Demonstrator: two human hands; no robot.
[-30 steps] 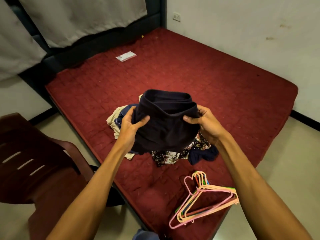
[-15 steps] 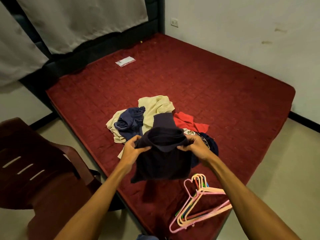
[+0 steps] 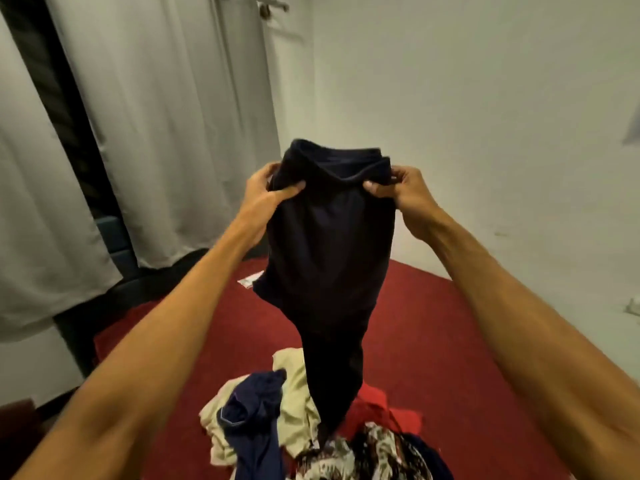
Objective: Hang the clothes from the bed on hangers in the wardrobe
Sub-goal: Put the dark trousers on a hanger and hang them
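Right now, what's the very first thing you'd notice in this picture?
The dark garment jumps out first: it is held up in the middle, with the left hand and right hand gripping its top edge so it hangs down long. Below it, a jumbled pile of clothes lies on the bright red bed. Pale curtains hang on the left.

Pale curtains (image 3: 166, 133) hang in long folds at left, a dark strip (image 3: 52, 81) between them; a bare white wall (image 3: 485, 116), lightly marked, stands behind a red-covered bed (image 3: 415, 341) in dim light.
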